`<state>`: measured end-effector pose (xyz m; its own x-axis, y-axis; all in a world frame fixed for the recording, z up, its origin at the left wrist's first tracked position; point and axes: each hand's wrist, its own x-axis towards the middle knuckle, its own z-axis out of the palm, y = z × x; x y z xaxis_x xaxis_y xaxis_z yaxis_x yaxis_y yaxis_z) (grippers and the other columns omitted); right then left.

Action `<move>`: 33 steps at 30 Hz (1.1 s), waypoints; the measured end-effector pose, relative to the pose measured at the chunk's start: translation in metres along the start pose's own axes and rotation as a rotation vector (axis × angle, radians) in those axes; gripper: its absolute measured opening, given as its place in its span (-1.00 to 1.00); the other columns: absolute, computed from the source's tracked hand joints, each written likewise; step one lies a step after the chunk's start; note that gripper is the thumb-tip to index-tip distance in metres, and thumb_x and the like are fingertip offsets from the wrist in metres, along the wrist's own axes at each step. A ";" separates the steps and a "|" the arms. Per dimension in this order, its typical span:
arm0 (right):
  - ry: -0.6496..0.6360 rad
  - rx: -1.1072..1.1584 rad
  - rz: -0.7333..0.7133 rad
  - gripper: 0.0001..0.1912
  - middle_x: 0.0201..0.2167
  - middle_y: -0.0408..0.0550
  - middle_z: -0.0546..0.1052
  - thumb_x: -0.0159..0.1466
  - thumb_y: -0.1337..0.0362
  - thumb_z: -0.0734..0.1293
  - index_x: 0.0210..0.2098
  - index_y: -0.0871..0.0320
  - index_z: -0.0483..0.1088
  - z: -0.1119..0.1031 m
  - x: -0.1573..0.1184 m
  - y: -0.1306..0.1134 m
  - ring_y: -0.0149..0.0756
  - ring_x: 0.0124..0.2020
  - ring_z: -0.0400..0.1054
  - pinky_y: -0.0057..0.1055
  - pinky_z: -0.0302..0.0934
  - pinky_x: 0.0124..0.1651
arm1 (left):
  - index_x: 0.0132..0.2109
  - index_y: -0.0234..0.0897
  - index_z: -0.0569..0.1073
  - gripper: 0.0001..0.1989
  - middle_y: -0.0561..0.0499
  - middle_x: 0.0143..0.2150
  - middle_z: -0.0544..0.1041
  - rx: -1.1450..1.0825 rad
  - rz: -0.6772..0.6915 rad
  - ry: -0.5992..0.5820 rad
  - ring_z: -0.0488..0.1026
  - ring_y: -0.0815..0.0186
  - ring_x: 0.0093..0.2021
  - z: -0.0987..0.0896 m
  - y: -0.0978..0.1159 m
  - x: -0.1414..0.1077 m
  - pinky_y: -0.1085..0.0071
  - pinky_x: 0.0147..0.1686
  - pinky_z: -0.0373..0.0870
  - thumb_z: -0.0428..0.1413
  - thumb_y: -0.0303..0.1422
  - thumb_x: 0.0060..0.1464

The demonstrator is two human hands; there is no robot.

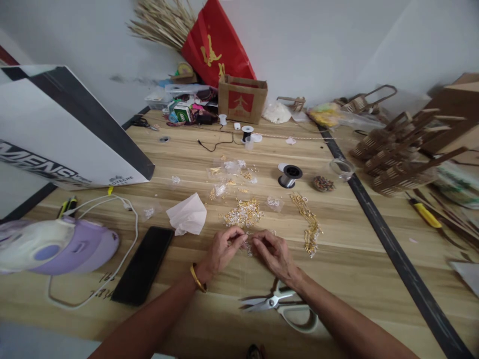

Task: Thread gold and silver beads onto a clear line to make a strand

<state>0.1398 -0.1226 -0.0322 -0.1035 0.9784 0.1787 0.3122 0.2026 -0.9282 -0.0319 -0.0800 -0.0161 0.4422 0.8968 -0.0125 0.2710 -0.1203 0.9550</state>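
Observation:
My left hand (229, 245), with a gold bangle (198, 278) at the wrist, pinches thumb and forefinger at the top of a short strand of small, shiny pieces (247, 248). Opposite it, my right hand (276, 253) is also closed in a pinch; what lies in its fingertips is too small to tell. Just beyond both hands is a loose pile of gold and clear beads (243, 212). Gold chains with clear pieces (309, 224) lie to the right. Below my right hand rest pale-handled scissors (279, 305), blades pointing left.
At left are a black phone (143, 265), a white cable (136, 219), a crumpled tissue (187, 214), a purple device (80, 247) and a large box (75, 129). Farther back stand a wire spool (290, 176), a bead jar (341, 169) and a cardboard box (242, 99). Woven baskets (400, 154) crowd the right.

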 end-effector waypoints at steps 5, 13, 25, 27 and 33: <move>0.049 0.107 0.060 -0.75 -0.57 -0.15 0.36 0.31 0.11 0.20 -0.25 0.18 0.35 0.001 0.002 0.001 -0.41 -0.56 0.23 -0.50 0.13 -0.51 | -0.41 -0.30 0.42 -0.80 0.05 -0.49 0.46 0.082 0.068 0.049 0.38 0.35 -0.42 -0.005 0.002 0.002 0.48 -0.37 0.30 0.04 -0.30 0.10; 0.135 0.354 0.207 -0.71 -0.67 -0.26 0.25 0.25 0.04 0.25 -0.29 0.17 0.30 -0.001 0.007 -0.001 -0.47 -0.68 0.11 -0.55 0.02 -0.65 | -0.42 -0.29 0.42 -0.82 0.05 -0.50 0.47 0.199 0.125 0.035 0.38 0.36 -0.45 -0.018 0.011 0.005 0.50 -0.40 0.27 0.05 -0.31 0.08; 0.125 0.305 0.163 -0.70 -0.54 -0.20 0.32 0.19 0.07 0.31 -0.25 0.19 0.32 -0.013 0.012 -0.013 -0.50 -0.61 0.16 -0.55 0.08 -0.60 | -0.39 -0.30 0.44 -0.81 0.05 -0.46 0.48 0.296 0.160 -0.169 0.37 0.37 -0.44 -0.030 0.008 0.005 0.51 -0.38 0.25 0.06 -0.30 0.10; 0.134 0.260 0.148 -0.70 -0.54 -0.20 0.33 0.19 0.07 0.31 -0.25 0.19 0.34 -0.017 0.013 -0.012 -0.49 -0.60 0.17 -0.55 0.10 -0.58 | -0.39 -0.31 0.44 -0.80 0.05 -0.46 0.47 0.317 0.168 -0.194 0.36 0.38 -0.44 -0.033 0.006 0.007 0.52 -0.40 0.24 0.05 -0.28 0.11; 0.144 0.240 0.140 -0.71 -0.51 -0.18 0.36 0.19 0.08 0.31 -0.25 0.18 0.35 -0.029 0.017 -0.009 -0.49 -0.59 0.20 -0.57 0.10 -0.59 | -0.37 -0.31 0.43 -0.78 0.04 -0.42 0.49 0.329 0.182 -0.229 0.38 0.38 -0.40 -0.041 0.003 0.007 0.51 -0.36 0.26 0.02 -0.28 0.16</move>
<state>0.1626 -0.1062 -0.0117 0.0646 0.9953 0.0725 0.0800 0.0672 -0.9945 -0.0624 -0.0565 -0.0012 0.6760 0.7354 0.0464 0.4126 -0.4299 0.8031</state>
